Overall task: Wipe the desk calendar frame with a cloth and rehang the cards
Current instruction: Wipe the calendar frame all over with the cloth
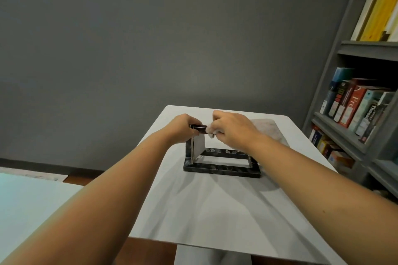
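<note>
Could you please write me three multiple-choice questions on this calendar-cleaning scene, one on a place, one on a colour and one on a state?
1. Where on the frame's top bar do the cards hang?
A) at its left end
B) in the middle
C) at its right end

2. What colour is the calendar frame?
A) bright red
B) black with pale mottling
C) plain white

3. What is the right hand doing?
A) waving in the air, empty
B) holding a pen
C) gripping a white cloth at the bar

Answers:
1 A: the cards hang just below the left hand, which grips that end of the bar.
2 B: the base is dark with pale flecks.
3 C: the cloth bunches out from under its curled fingers, against the bar.
</note>
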A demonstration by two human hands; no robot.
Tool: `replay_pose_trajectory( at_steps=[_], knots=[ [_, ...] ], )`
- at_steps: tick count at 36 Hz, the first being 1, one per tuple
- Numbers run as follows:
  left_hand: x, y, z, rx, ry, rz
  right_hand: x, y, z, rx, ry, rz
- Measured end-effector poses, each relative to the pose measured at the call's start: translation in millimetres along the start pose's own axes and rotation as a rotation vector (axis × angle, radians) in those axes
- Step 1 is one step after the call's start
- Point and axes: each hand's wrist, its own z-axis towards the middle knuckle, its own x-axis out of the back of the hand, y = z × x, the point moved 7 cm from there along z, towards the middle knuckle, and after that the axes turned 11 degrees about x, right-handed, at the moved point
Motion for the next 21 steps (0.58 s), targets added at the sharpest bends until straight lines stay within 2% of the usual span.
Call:
replay_pose_trajectory(
  at_steps=[13, 21],
  knots=[
    [0, 2, 1, 0.001, -0.026, 0.027, -10, -23, 21, 0.023, -0.043, -0.088],
    [-2, 0, 6, -0.021, -0.048, 0.035, 2, 18, -27, -0.072, -0.004, -0.018]
  ],
)
